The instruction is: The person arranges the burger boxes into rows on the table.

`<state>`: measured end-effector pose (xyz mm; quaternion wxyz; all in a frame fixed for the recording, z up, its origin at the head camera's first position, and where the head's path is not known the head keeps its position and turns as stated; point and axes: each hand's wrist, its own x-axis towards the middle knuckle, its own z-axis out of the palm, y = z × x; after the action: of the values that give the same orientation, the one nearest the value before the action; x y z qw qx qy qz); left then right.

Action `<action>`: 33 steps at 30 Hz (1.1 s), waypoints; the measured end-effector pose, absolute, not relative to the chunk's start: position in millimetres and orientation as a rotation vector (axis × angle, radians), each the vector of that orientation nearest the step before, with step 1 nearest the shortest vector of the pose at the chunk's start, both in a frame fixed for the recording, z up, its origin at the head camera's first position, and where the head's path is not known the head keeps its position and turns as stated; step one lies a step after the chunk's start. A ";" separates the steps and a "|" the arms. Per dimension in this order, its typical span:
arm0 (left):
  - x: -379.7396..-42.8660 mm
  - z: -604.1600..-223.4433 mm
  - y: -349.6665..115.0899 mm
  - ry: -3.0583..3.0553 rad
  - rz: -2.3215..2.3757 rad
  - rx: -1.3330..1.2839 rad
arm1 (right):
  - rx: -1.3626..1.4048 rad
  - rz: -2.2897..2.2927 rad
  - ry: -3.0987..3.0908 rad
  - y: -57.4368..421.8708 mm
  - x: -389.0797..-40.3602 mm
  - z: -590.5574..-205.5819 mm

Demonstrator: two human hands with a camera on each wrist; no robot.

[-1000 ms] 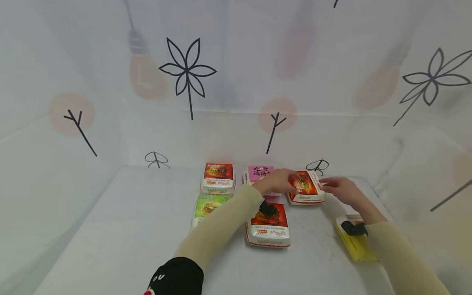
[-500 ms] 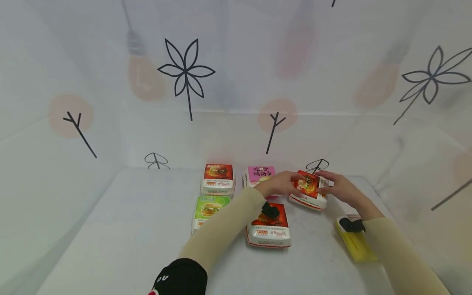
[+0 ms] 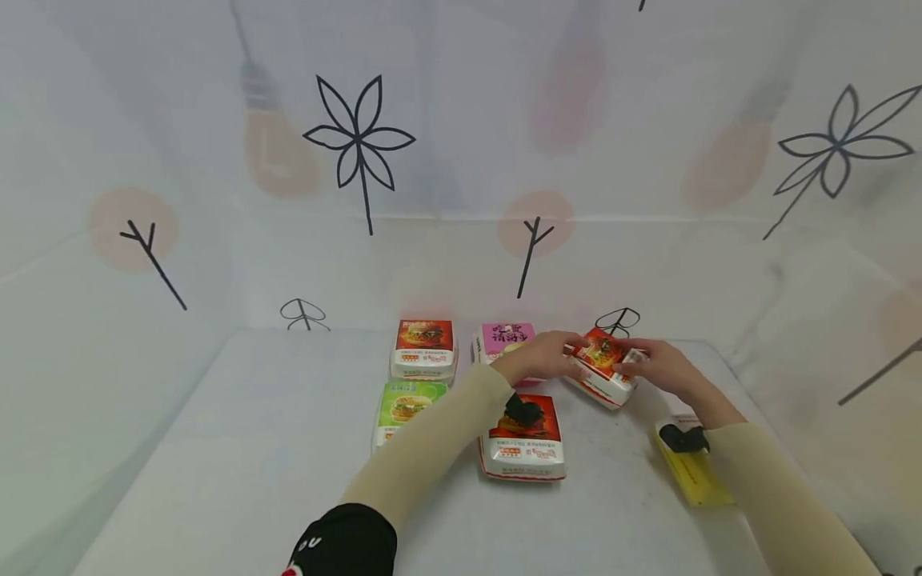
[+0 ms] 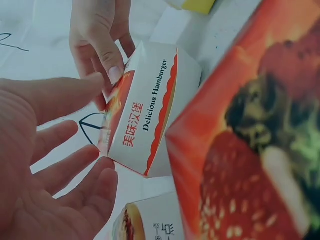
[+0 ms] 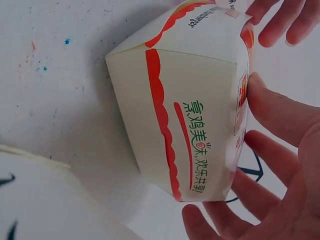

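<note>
A red and white hamburger box (image 3: pixel 607 387) sits turned at an angle near the table's back right. My right hand (image 3: pixel 666 372) grips it, the thumb on its top and the fingers round its far side, as the right wrist view shows. At its left corner, my left hand (image 3: pixel 536 358) touches or nearly touches it with loosely extended fingers; contact is hard to tell. Partly behind the left hand is a pink hamburger box (image 3: pixel 507 336). In the left wrist view another red box (image 4: pixel 240 165) looms close below the wrist.
Another red box (image 3: pixel 425 348) and a green box (image 3: pixel 406 404) stand to the left. Nearer the front is a red and white box (image 3: pixel 524 460), partly under the left wrist. A yellow and white pack (image 3: pixel 695 480) lies by the right forearm. A patterned cloth (image 3: pixel 446 264) hangs behind the white table (image 3: pixel 252 448).
Between the hands, the hamburger box has turned clockwise and shifted slightly. The right hand has moved in from beside it to take hold of it. The other boxes stay put.
</note>
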<state>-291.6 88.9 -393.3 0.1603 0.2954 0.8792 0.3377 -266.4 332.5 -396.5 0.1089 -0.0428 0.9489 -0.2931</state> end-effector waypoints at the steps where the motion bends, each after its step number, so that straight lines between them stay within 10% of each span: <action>1: -291.5 -393.1 88.7 2.519 0.958 0.854 | -0.111 -0.859 2.790 332.5 -266.5 -396.6; 33: -289.0 -396.1 97.0 2.523 0.881 0.817 | 0.004 -0.885 2.734 334.5 -260.8 -395.8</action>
<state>-289.0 97.0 -396.1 0.1725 0.2878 0.8893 0.3107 -260.8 334.5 -395.8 0.1334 0.0015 0.9429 -0.3053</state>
